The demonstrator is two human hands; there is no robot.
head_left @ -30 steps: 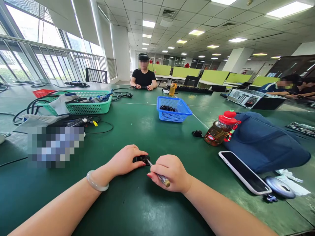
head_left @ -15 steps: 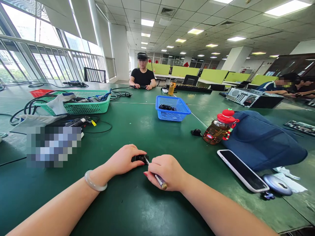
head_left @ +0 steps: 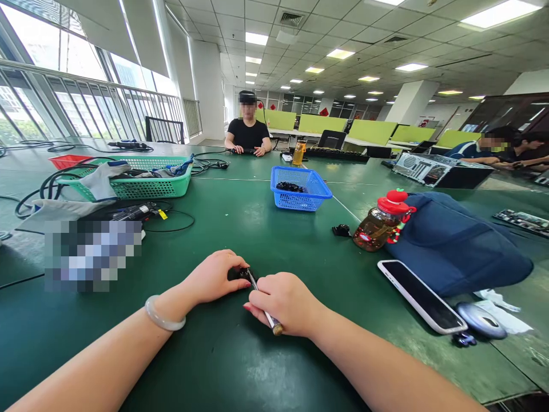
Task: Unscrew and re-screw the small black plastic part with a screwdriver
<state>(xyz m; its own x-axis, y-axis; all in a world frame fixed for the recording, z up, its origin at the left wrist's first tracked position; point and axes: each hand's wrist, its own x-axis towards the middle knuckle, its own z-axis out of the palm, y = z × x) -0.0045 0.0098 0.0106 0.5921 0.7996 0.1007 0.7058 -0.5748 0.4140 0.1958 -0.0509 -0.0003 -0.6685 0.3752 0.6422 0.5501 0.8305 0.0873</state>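
Note:
Under the thumb and fingers of my left hand (head_left: 214,277) a small black part (head_left: 245,273) is held against the green table (head_left: 206,355); its details are too small to make out. My right hand (head_left: 286,302) is closed around a slim silver screwdriver (head_left: 272,322) with a brownish end cap. The thin metal tip slants down to the black part, right by my left fingertips. Whether the tip sits in a screw cannot be told. A pale bangle (head_left: 163,315) circles my left wrist.
A blue basket (head_left: 300,201) of black parts stands ahead. To its right are another black part (head_left: 342,230), a red-lidded bottle (head_left: 377,226), a navy bag (head_left: 458,246) and a phone (head_left: 422,297). A green basket (head_left: 150,187) stands left. A person (head_left: 247,131) sits opposite.
My right hand and the screwdriver have shifted slightly left, and the handle now lies at a somewhat different angle. The left fingertips have moved a little left with the black part.

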